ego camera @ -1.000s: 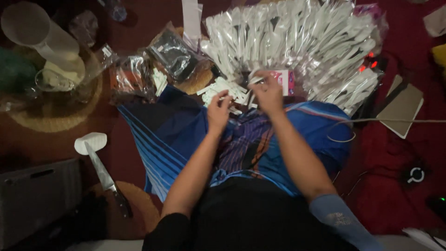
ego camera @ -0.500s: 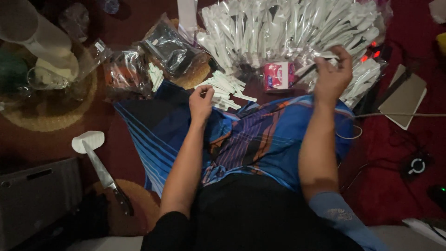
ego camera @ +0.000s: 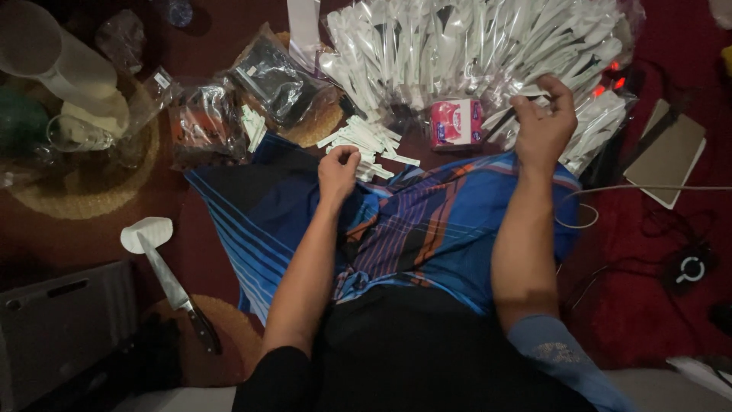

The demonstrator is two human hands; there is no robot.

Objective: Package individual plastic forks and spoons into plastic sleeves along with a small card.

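Observation:
My left hand (ego camera: 338, 169) rests curled on the blue striped cloth (ego camera: 427, 221) over my lap. Its fingertips lie just short of a small heap of white paper sticks (ego camera: 367, 141), and nothing shows in its fingers. My right hand (ego camera: 545, 122) is out at the right edge of a big pile of clear-wrapped white plastic utensils (ego camera: 473, 46), its fingers pinched on one wrapped packet (ego camera: 526, 97). A small pink box (ego camera: 455, 122) stands between the hands, in front of the pile.
Clear bags with dark contents (ego camera: 274, 76) lie at upper left beside a woven mat (ego camera: 84, 183) holding jars. On the floor at left are a knife (ego camera: 179, 294) and a grey box (ego camera: 61, 320). At right lie a brown card (ego camera: 671, 152), a cable (ego camera: 648, 187) and a black round device (ego camera: 690, 268).
My right hand left the spot by the pink box, swung right and took hold of a packet at the pile's edge. My left hand stayed near the white sticks.

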